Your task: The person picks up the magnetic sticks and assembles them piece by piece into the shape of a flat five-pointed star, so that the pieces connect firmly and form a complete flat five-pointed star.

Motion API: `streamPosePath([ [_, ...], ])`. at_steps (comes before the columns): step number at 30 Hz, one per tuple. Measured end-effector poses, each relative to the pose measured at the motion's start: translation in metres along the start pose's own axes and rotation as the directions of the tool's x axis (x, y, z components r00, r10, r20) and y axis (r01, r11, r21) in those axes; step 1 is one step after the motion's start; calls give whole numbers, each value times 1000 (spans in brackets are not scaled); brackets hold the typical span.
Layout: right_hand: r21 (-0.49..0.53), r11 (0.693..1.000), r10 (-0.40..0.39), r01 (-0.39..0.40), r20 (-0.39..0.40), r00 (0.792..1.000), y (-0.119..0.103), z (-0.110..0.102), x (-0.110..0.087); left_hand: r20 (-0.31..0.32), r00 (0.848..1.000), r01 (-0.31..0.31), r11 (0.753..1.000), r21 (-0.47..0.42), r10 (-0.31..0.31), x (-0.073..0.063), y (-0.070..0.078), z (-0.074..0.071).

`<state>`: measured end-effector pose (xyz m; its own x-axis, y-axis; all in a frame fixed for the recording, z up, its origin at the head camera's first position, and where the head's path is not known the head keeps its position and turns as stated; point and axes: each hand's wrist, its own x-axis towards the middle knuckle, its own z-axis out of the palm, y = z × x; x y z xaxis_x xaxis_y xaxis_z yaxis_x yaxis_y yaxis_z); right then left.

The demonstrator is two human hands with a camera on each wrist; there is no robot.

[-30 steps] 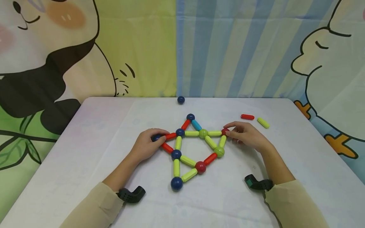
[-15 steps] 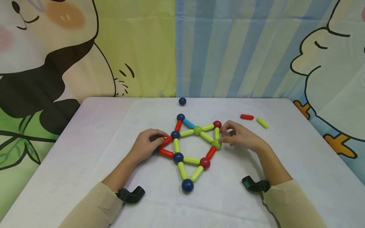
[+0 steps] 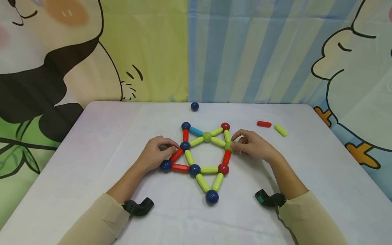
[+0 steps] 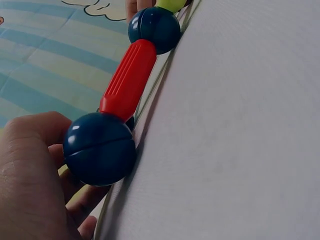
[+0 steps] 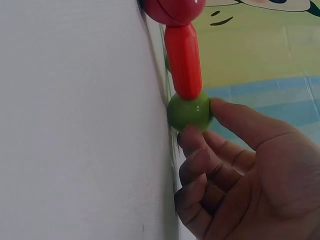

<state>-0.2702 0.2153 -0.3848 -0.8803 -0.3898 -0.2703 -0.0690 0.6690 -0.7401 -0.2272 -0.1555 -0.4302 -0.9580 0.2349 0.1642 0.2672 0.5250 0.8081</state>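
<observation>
A flat frame of magnetic rods and balls lies on the table, a ring with triangular points. My right hand (image 3: 252, 145) pinches the green ball (image 5: 192, 111) at the ring's right side between thumb and fingers. A red rod (image 5: 184, 62) joins that ball to a red ball (image 3: 223, 169). My left hand (image 3: 157, 152) is at the frame's left side, its fingertips at a blue ball (image 3: 185, 146), with contact hard to tell. Beside its thumb runs a red rod (image 3: 176, 156) down to the left corner's blue ball (image 4: 100, 148), around which no fingers close.
A loose blue ball (image 3: 194, 106) lies at the table's far edge. A loose red rod (image 3: 264, 124) and a yellow-green rod (image 3: 280, 130) lie at the right, beyond my right hand. A printed cloth (image 3: 245, 51) hangs behind the white table (image 3: 122, 119).
The whole frame has turned counterclockwise: its far point has moved left, its near point right. The left corner ball has come out from under my left hand; my right hand has shifted to the green ball.
</observation>
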Motion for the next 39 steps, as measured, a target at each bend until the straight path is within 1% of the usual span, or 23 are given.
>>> streamPosePath([
  [4, 28, 1000, 11, -10, -28, 1000, 1, 4, 3, 27, 1000, -11, 1000, -12, 11, 1, 2, -2],
  [9, 32, 999, -21, 23, -48, 999, 2, 6, 4, 84, 996, -25, 999, -23, 27, 3, 6, -1],
  [10, 33, 999, -30, 31, -45, 999, 2, 7, 4, 76, 997, -31, 999, -12, 32, 3, 6, -1],
  [11, 35, 999, -40, 42, -40, 998, 2, 7, 5, 55, 998, -44, 999, 10, 44, 3, 6, 0],
  [13, 40, 997, -59, 60, -28, 998, 1, 8, 5, -15, 997, -76, 995, 64, 77, 4, 8, -1],
  [15, 46, 996, -82, 82, -12, 997, 1, 8, 6, -77, 992, -90, 986, 144, 101, 6, 8, -1],
  [16, 47, 995, -84, 84, -5, 996, 1, 8, 6, -92, 990, -92, 978, 185, 110, 7, 8, -1],
  [17, 47, 995, -86, 86, 1, 996, 0, 8, 6, -87, 991, -83, 973, 217, 104, 8, 7, -1],
  [18, 45, 995, -86, 85, 4, 996, 0, 8, 6, -67, 994, -64, 969, 237, 82, 9, 6, 0],
  [19, 43, 995, -88, 87, 4, 996, 0, 8, 5, -36, 997, -50, 964, 261, 61, 9, 5, 0],
  [21, 49, 997, -64, 65, -16, 998, 0, 8, 5, 28, 999, -28, 955, 296, 21, 9, 3, 1],
  [23, 53, 998, -31, 34, -68, 997, 0, 5, 3, 61, 998, -14, 953, 301, -4, 9, 2, 2],
  [24, 54, 998, -11, 17, -110, 994, 0, 2, 3, 66, 998, -15, 953, 303, -5, 9, 1, 3],
  [25, 54, 999, 7, 1, -160, 987, 1, -2, 2, 63, 998, -22, 952, 304, 3, 10, 1, 4],
  [26, 56, 998, 30, -18, -216, 976, 2, -6, 1, 56, 998, -24, 954, 299, 7, 10, 1, 4],
  [27, 46, 999, 40, -28, -277, 960, 4, -10, 0, 50, 999, -25, 955, 297, 11, 11, 0, 5],
  [30, -24, 998, 40, -56, -437, 898, 16, -22, 1, 31, 999, -15, 956, 294, 6, 11, 0, 7],
  [32, -87, 992, 34, -89, -504, 863, 25, -28, 4, 18, 1000, 0, 957, 289, -5, 10, 1, 7],
  [33, -123, 986, 31, -112, -527, 849, 29, -30, 7, 13, 1000, 4, 957, 289, -8, 9, 0, 7],
  [34, -160, 978, 30, -137, -539, 842, 33, -32, 9, 9, 1000, 8, 957, 289, -11, 8, 0, 7],
  [36, -229, 956, 30, -186, -552, 833, 40, -37, 14, 2, 1000, 12, 956, 292, -13, 8, 0, 6],
  [38, -293, 930, 24, -222, -554, 832, 44, -40, 18, 2, 1000, 5, 955, 296, -6, 8, -1, 6],
  [39, -321, 921, 12, -223, -548, 836, 45, -41, 19, 2, 1000, 3, 955, 298, -3, 8, -2, 5],
])
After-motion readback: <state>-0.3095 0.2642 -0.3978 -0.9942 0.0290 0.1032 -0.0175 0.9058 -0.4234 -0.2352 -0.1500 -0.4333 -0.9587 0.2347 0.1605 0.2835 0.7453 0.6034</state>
